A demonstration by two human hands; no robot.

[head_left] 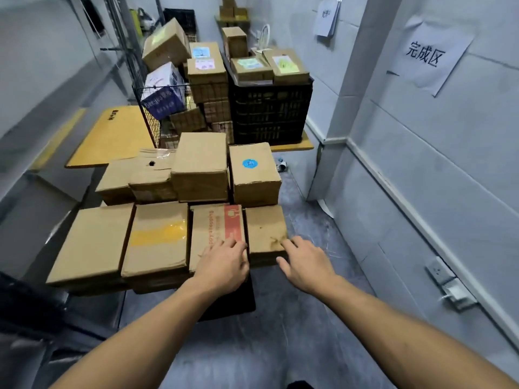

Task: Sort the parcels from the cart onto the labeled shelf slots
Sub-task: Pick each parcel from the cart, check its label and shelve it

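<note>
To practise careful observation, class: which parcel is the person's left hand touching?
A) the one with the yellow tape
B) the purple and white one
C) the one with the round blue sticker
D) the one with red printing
D: the left hand lies on the near end of the box with red printing, in the front row of parcels.

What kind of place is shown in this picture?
Most likely a parcel sorting or storage room. Many sealed cardboard parcels are stacked in front of the person, a black crate behind them carries more on top, and a paper sign is taped to the wall.
</note>
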